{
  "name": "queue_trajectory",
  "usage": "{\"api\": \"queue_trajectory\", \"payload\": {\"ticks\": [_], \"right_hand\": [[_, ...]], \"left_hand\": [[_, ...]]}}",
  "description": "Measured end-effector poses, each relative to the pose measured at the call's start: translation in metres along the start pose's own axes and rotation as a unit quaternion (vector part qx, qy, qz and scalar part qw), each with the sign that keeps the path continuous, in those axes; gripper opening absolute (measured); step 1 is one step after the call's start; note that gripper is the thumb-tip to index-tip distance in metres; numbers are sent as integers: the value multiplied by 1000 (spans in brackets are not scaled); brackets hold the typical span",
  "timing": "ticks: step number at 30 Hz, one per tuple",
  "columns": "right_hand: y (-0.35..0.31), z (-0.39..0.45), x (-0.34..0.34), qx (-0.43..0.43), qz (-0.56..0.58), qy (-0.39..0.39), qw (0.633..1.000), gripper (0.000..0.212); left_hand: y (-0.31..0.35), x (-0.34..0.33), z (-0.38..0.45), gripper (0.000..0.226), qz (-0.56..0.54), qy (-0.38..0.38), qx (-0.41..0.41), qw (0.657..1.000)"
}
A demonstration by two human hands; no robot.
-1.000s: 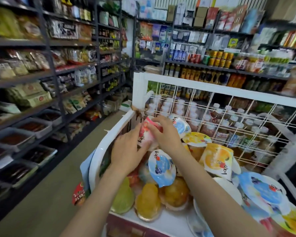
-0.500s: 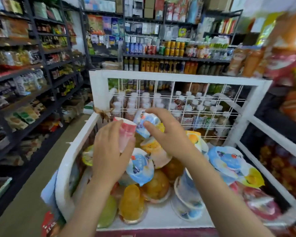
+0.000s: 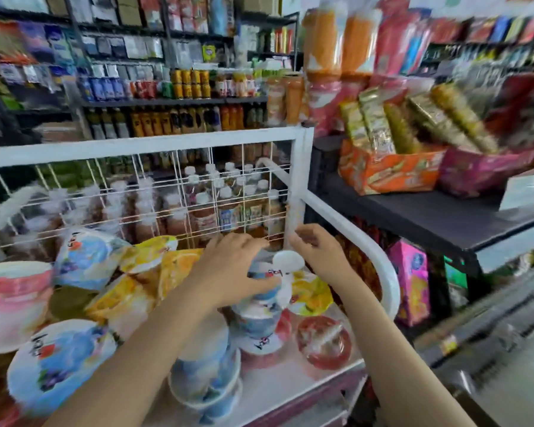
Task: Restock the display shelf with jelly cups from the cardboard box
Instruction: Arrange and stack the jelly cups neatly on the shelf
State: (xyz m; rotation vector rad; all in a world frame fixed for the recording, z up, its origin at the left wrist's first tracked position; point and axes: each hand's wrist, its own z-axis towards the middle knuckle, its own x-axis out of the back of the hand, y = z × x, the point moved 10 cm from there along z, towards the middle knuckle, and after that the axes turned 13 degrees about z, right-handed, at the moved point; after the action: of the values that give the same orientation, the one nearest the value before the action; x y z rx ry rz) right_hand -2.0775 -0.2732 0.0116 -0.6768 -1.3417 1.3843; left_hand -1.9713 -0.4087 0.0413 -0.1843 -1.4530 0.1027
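Jelly cup [image 3: 264,277], blue-labelled, sits atop a stack at the display shelf's [image 3: 379,251] right corner, my left hand [image 3: 232,269] curled around its slick, light plastic wall; my right hand [image 3: 316,252] hovers loosely beside. Grip the sides, sparing the film lid.

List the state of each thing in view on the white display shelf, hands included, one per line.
left hand: curled round a blue jelly cup, holding it on top of a stack.
right hand: fingers loosely curled near the white lid; contact unclear.
blue jelly cup: upright, gripped.
red jelly cup: lying on the shelf floor.
white display shelf: partly filled, jumbled cups.
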Motion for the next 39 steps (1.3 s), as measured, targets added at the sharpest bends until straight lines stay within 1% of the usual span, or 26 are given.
{"api": "queue_trajectory", "payload": {"ticks": [3,6,11,16,19,21,23,26,29,32,34,36,39], "right_hand": [[19,30,-6,-18,23,-32,999,41],[33,54,-16,-26,39,-65,997,44],[82,63,-39,-86,16,-130,988,54],[95,61,-38,-100,27,-123,987,56],[99,59,-41,-124,-11,-147,981,70],[102,58,-44,-137,-64,-170,974,85],[103,57,-47,-143,-112,-183,966,92],[101,59,-48,-131,-148,-164,966,87],[96,60,-43,-105,-181,-143,967,75],[88,63,-35,-81,-190,-111,972,60],[80,65,-29,-66,-180,-84,978,55],[67,66,-24,-48,-143,-59,987,56],[33,64,-15,11,-81,-13,997,57]], "left_hand": [[-6,-13,20,96,9,-52,33,998],[-12,-25,26,107,32,-78,70,994],[-10,-26,25,102,35,-67,84,994],[-9,-16,20,107,48,-22,77,996],[-18,-4,17,111,108,16,99,989],[-26,-1,14,118,136,12,125,983],[-30,-4,12,119,141,-5,135,981],[-33,-10,13,119,128,-17,133,983],[-30,-11,14,115,114,-11,126,985],[-23,-12,18,106,89,-13,114,989],[-22,-13,21,110,83,-14,109,991],[-24,-16,21,117,83,-13,107,991],[-25,-16,20,116,81,-9,106,991]]}}
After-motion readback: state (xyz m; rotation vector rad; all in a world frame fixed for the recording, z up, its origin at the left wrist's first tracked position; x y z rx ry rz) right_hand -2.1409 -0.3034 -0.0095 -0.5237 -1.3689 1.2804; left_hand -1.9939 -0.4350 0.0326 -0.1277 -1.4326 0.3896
